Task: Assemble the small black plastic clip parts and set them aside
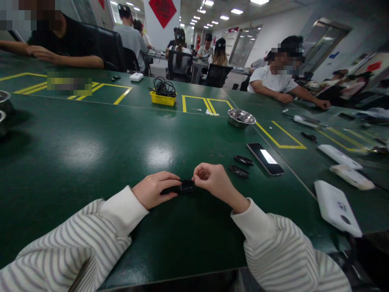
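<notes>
a small black object (186, 187) is held low over the green table (127, 150) by the curled fingers of the left hand (153, 190); its far end is met by the pinched right hand (214, 180), though whether anything is gripped there cannot be told. two dark bundles (239, 171) (243, 160) are placed near a smartphone (265, 159)

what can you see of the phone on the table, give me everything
The phone lies flat on the green table, screen up, slanting from far left to near right. Its glossy screen is black except for a bright white patch near the middle, too small to read. A thin, paler rim shows at the near end. Only the table visibly touches it; two glossy black pieces lie apart on its left.
</notes>
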### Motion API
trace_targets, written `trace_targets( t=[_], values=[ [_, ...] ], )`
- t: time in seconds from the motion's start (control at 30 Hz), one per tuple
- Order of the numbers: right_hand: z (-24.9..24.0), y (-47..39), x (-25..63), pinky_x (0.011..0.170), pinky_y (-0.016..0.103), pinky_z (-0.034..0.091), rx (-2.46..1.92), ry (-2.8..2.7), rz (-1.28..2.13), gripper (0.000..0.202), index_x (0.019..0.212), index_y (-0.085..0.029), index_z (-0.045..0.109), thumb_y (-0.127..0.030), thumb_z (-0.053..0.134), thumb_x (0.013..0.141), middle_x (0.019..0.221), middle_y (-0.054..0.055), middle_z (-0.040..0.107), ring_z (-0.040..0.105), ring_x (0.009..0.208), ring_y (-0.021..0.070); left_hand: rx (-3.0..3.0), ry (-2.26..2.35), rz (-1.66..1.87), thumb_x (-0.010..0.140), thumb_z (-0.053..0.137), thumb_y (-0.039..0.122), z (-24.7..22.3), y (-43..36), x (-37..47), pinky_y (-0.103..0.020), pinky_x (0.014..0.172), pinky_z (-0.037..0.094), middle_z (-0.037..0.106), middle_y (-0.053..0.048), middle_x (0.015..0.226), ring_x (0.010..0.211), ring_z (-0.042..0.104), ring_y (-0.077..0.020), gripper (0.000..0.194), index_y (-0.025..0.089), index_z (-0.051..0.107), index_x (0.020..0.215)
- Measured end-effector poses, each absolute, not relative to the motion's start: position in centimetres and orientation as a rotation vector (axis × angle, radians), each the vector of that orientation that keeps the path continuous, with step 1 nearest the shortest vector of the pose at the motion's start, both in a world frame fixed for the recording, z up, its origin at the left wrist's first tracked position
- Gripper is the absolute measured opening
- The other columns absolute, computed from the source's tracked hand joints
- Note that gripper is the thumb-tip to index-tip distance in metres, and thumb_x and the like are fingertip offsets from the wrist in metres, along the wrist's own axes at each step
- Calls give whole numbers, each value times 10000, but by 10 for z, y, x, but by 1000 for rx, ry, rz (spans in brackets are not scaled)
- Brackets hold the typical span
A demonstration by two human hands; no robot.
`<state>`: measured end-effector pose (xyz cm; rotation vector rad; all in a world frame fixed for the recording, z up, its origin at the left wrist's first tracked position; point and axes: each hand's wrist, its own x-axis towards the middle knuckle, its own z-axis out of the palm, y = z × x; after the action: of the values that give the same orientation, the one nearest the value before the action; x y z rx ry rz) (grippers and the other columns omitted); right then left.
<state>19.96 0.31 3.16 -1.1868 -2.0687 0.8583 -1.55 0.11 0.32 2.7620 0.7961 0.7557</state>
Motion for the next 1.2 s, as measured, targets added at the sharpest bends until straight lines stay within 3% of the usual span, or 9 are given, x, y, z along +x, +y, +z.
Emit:
trace_targets(
  t=[0.23,0.6,0.8,1.03,1.2],
  values=[
    [27,-2,190,702,240,461,-1095,-2227,810,80,681,-168,606,-170,537,722,1022,33,595,531,909,138,2796,820,777,768,532,213,0,3,-16,-281,726,502,603,-86,980,860,577,-169,225,147,575,979],
    [25,-3,184,801,280,416,-1099,-2312,645,56,679,-170,613,-171,566,709,913,33,632,535,887,141,2810,811,793,770,520,215,3,1,-15,-277,713,506,610,-90,957,849,582,-170,218,137,584,964],
    [25,-7,180,752,282,429,-1156,-2345,496,68,720,-180,629,-159,566,707,842,29,647,561,824,151,2825,821,817,767,530,217,2,1,-16,-273,725,505,612,-91,972,857,587,-168,223,139,586,968],
    [25,-11,184,793,275,447,-1124,-2400,406,150,821,-193,656,-210,516,770,956,41,644,590,866,147,2826,912,718,766,536,253,3,2,-15,-281,710,505,615,-69,993,858,589,-173,240,163,587,982],
    [24,-12,187,851,296,442,-1094,-2455,365,217,908,-173,643,-258,579,719,1060,77,607,571,959,179,2845,957,696,759,541,261,4,2,-17,-286,689,503,625,-52,991,839,596,-175,241,177,589,979]
  ],
)
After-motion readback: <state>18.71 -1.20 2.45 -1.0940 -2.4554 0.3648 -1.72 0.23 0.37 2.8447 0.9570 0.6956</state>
